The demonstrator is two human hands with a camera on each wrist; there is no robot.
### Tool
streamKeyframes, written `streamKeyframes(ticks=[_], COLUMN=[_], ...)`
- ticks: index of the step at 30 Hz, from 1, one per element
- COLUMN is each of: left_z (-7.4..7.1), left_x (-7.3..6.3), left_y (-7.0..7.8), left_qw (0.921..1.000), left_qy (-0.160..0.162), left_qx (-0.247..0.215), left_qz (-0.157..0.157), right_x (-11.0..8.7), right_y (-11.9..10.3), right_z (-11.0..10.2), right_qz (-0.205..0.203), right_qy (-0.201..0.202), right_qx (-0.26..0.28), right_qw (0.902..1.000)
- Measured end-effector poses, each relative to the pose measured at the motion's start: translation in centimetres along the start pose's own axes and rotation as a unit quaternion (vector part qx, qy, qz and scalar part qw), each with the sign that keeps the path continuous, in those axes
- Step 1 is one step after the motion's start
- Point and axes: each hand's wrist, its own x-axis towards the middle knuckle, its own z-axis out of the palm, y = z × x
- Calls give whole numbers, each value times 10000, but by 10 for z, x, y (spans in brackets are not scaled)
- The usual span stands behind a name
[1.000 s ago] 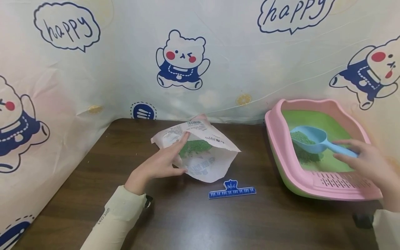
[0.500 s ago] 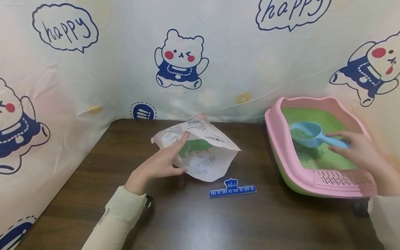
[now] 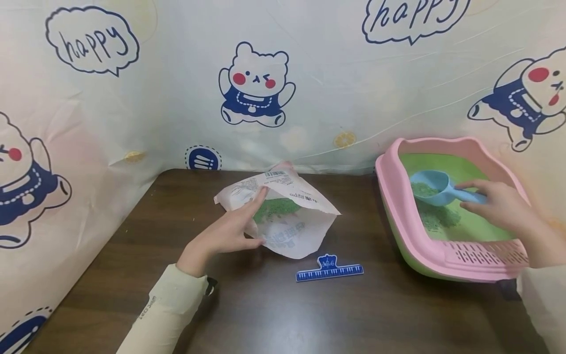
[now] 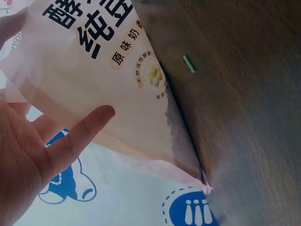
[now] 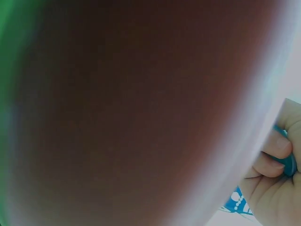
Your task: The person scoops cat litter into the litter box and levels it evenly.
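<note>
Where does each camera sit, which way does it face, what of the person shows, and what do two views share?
Head: on the head, forward and down over the bag, clip, scoop and tray; left hand, right hand and sleeves show.
Left wrist: on that wrist, facing the bag and table; the left hand shows.
Right wrist: on that wrist, mostly facing a dark blur; curled right fingers show.
Shared: head and left wrist both show the bag.

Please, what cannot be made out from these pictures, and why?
Head view: handle end of the blue scoop, hidden by the right grip.
Head view: how far back the green pellets reach inside the bag, hidden by its upper side.
Left wrist view: rest of the large lettering, cut off by the top edge.
Right wrist view: the dark shape, too blurred to name.
</note>
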Motion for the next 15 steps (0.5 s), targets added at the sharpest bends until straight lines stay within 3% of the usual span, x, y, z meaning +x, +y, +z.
streamKeyframes(ticks=[15], left_z=[0], left_x=[0], left_y=[-1], left_qw=[10000], left_qy=[18], left_qx=[-10], left_qz=[-17], right_x=[-3], right_y=[-3], right_z=[-4], right_qz=[-257], right_qy=[-70], right_qx=[-604], right_qw=[9978])
